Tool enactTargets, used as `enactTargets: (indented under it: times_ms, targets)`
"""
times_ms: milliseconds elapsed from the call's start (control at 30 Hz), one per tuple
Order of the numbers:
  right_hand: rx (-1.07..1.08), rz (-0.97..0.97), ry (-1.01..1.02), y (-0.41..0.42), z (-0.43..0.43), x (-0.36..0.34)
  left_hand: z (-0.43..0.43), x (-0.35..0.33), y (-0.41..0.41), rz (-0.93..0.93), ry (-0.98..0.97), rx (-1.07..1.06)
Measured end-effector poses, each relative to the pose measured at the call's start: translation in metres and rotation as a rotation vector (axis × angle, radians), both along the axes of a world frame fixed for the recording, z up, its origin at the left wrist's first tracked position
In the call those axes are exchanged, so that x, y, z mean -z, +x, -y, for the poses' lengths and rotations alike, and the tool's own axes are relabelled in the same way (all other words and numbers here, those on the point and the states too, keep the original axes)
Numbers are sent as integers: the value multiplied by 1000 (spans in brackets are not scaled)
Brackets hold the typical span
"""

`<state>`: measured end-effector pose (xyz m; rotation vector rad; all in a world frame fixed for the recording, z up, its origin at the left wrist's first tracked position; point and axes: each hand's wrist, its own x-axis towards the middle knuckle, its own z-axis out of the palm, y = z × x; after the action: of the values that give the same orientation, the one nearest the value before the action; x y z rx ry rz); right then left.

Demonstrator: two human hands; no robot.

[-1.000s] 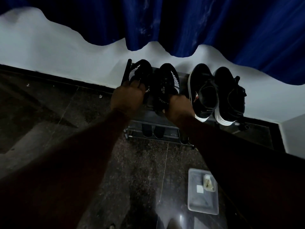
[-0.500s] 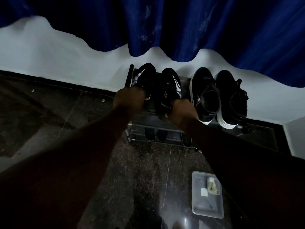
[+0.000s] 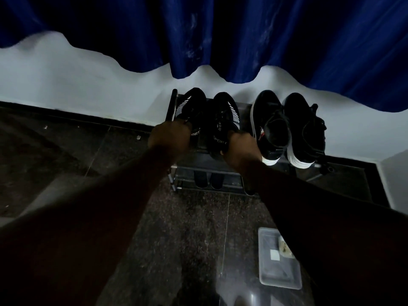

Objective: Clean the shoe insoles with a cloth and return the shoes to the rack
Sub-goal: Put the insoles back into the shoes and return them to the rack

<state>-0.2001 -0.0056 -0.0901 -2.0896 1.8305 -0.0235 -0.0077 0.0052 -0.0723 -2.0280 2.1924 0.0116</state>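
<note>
Black and striped, the left shoe (image 3: 191, 109) and right shoe (image 3: 225, 120) lie atop the rack (image 3: 220, 169); the left hand (image 3: 170, 138) grips one heel, the right hand (image 3: 241, 147) the other.

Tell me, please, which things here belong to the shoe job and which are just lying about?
Job: left striped shoe, gripped by the left hand; right striped shoe, gripped by the right hand; shoe rack.
Lying about: white-soled black pair; clear tray on the floor; blue curtain.
</note>
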Motion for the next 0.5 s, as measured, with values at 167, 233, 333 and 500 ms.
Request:
enactTargets:
  times_ms: [167, 233, 333, 500]
  targets:
    - [5, 40, -45, -3, -9, -5, -24, -2, -10, 11, -111, 80]
    - [4, 38, -98, -9, -19, -6, -33, 2, -20, -6, -109, 146]
    - [-5, 28, -210, -26, -37, -6, -43, 1, -42, -33, -157, 198]
    - [48, 48, -208, -76, -82, 2, -67, 4, -104, -107, -27, 353]
